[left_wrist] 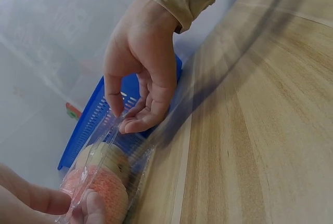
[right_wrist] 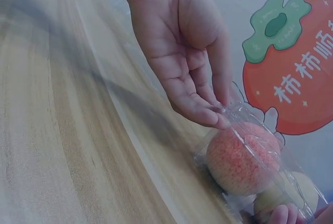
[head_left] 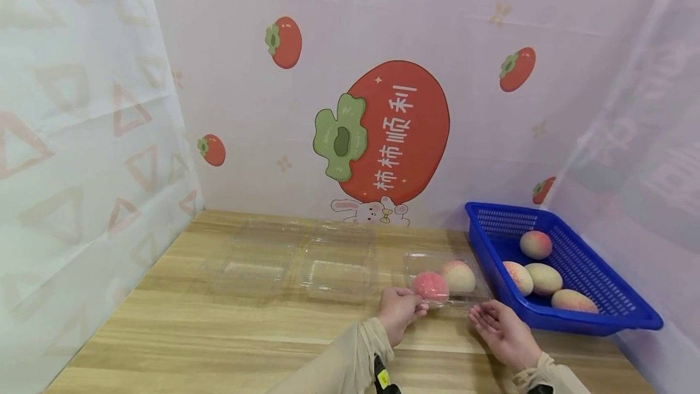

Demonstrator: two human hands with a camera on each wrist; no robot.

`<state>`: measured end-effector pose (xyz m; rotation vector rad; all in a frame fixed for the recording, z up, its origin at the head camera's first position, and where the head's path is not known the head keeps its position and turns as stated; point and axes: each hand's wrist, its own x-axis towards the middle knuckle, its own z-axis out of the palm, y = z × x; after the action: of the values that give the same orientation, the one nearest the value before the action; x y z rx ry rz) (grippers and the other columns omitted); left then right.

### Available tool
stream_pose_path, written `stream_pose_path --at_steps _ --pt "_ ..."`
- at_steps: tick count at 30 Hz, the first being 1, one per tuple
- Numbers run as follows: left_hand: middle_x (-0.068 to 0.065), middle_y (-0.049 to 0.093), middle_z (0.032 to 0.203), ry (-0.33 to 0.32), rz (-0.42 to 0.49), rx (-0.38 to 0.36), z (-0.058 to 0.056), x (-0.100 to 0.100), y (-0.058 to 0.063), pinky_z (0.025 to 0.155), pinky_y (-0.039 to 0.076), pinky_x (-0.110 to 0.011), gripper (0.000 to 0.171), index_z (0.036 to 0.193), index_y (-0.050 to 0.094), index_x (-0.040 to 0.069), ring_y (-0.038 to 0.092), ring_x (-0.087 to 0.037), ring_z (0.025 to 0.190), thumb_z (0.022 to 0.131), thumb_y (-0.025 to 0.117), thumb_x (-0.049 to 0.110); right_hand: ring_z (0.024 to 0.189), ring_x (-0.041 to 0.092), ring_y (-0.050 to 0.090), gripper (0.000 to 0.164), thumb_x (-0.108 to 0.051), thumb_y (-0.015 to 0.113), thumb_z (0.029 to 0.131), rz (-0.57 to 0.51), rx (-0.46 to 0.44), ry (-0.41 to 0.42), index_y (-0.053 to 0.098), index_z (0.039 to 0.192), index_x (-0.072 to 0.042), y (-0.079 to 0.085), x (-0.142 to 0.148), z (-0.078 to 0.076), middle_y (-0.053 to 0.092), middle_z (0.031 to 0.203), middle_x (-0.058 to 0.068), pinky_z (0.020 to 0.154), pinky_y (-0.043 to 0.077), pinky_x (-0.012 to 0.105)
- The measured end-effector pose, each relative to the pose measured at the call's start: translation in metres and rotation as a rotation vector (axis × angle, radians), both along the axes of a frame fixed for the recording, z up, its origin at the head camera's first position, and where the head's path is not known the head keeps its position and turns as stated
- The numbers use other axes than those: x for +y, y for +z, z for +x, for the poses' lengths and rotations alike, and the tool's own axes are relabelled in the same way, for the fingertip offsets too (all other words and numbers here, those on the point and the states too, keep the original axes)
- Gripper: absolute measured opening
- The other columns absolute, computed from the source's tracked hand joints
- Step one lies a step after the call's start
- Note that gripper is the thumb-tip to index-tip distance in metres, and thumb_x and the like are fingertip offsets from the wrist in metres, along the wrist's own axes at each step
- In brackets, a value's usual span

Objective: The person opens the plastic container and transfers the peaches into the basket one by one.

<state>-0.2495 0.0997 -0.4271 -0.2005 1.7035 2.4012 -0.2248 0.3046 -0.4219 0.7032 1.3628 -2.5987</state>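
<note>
A clear plastic clamshell box (head_left: 412, 262) stands on the wooden table in front of me, its cover over two peaches. The pinker peach (head_left: 431, 287) is on the left, with the paler peach (head_left: 458, 276) beside it. My left hand (head_left: 400, 314) pinches the box's near rim at the left corner between thumb and fingers. At the right corner my right hand (head_left: 503, 332) pinches the same rim, as the left wrist view shows with that hand (left_wrist: 143, 63). In the right wrist view, the left hand's fingertips (right_wrist: 221, 120) meet the film-like rim. Whether the rim is fully fastened I cannot tell.
A blue plastic basket (head_left: 615, 284) with several peaches (head_left: 544, 278) stands to the right, close beside the box. Two more clear plastic boxes, a middle one (head_left: 339, 269) and a left one (head_left: 254, 266), lie with lids raised. A printed curtain (head_left: 246, 108) hangs behind the table.
</note>
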Motion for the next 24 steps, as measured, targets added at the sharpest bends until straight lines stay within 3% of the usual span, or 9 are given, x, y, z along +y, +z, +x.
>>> stream_pose_path --at_steps 15,24 --pt "-0.016 0.058 0.075 -0.006 -0.023 -0.008 0.005 -0.002 -0.001 0.065 0.054 -0.029 0.015 0.090 0.052 -0.008 0.060 -0.020 0.066 0.076 0.056 -0.012 0.088 0.021 0.055 0.017 -0.007 0.044 0.089 0.024 0.016 0.030 0.039 0.102 0.003 -0.001 -0.001 0.007 0.052 0.093 0.013 0.093 0.040 0.033" --pt "-0.017 0.059 0.075 -0.011 -0.039 0.008 0.005 -0.004 -0.003 0.059 0.054 -0.026 0.017 0.088 0.051 -0.007 0.059 -0.018 0.063 0.073 0.056 -0.014 0.089 0.021 0.056 0.024 -0.005 0.046 0.086 0.102 0.060 0.039 0.038 0.106 0.006 -0.002 -0.002 0.012 0.055 0.091 0.013 0.090 0.043 0.033"
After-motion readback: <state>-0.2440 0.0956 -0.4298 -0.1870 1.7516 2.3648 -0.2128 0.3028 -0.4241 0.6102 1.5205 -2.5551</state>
